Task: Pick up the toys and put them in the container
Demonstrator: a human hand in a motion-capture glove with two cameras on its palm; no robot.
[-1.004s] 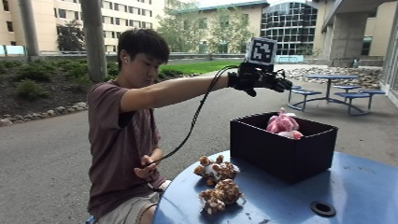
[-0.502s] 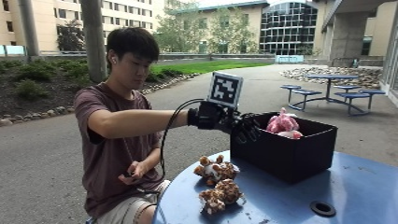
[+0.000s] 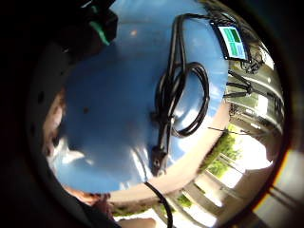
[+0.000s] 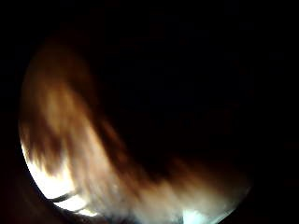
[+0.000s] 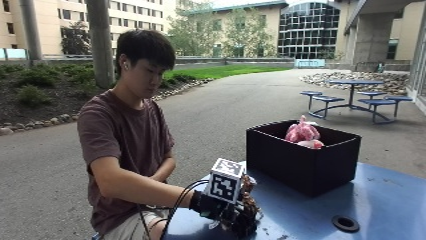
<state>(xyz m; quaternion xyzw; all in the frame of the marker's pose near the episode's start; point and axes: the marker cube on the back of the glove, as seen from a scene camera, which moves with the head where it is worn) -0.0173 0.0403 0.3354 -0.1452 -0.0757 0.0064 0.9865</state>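
Blue round table (image 5: 373, 200); picnic benches (image 5: 353, 97) behind; buildings (image 5: 313, 27).

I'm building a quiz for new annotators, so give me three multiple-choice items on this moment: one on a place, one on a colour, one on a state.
1. Where is the pink toy?
A. inside the black container
B. on the pavement
C. in the bare hand

2. What colour is the table?
A. red
B. blue
C. white

3. How does the gloved right hand stand?
A. raised above the head
B. inside the container
C. down at the brown toys on the table

Key: A, the toy pokes above the container's rim; B, the tabletop shows blue; C, the hand sits low on the toys.
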